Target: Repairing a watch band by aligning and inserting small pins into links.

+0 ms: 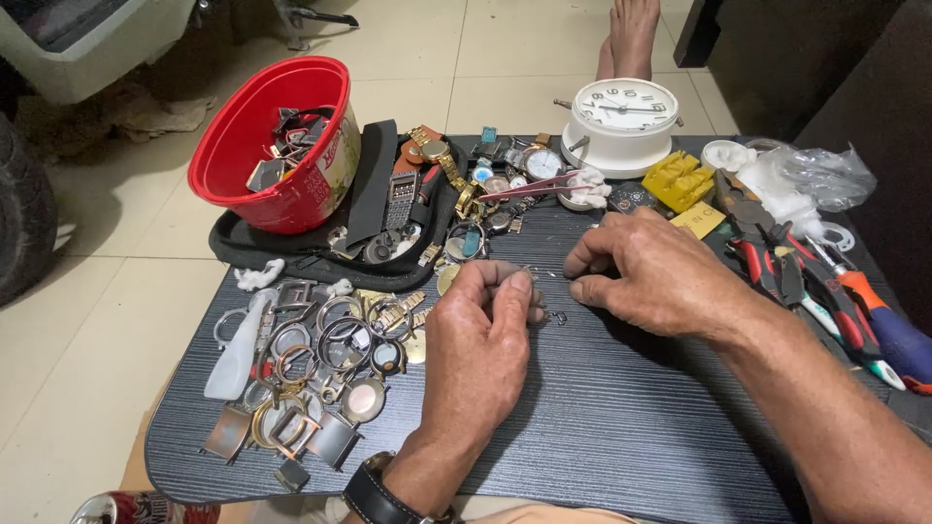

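Both hands meet over the middle of the dark wood-grain table. The left hand, knuckles up with a black wristwatch at the wrist, pinches a thin metal pin between thumb and forefinger. The right hand reaches in from the right, palm down, fingertips curled and pinched; what they grip is too small to tell. A tiny metal part lies between them. Behind stand a red plastic tub with a pale label, a white alarm clock and a yellow plastic block.
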